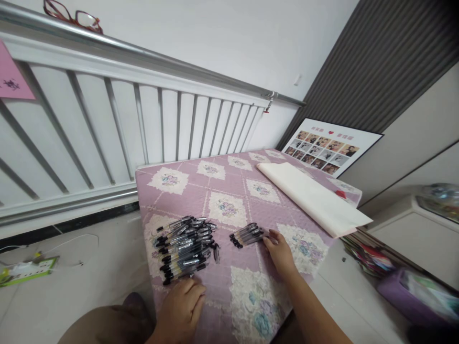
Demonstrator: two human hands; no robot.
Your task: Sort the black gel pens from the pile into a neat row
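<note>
My right hand (pixel 281 252) reaches in from the right, its thumb and fingertips closed around the right ends of a small row of black-capped gel pens (pixel 247 235). These pens lie side by side on the flowered cloth. To their left is a larger heap of similar clear-barrelled pens (pixel 184 248), stacked roughly parallel with caps mostly to the left. Just below that heap, my left hand (pixel 182 306) rests on the cloth with its fingers curled in. Its fingertips are hidden underneath, and no pen sticks out of it.
A pink quilted cloth (pixel 229 208) covers the table. A large cream sheet (pixel 311 198) lies at the right, with a photo board (pixel 322 148) behind. A white radiator (pixel 186 124) stands along the wall. On the floor are a power strip (pixel 30 270) and a purple bin (pixel 409 298).
</note>
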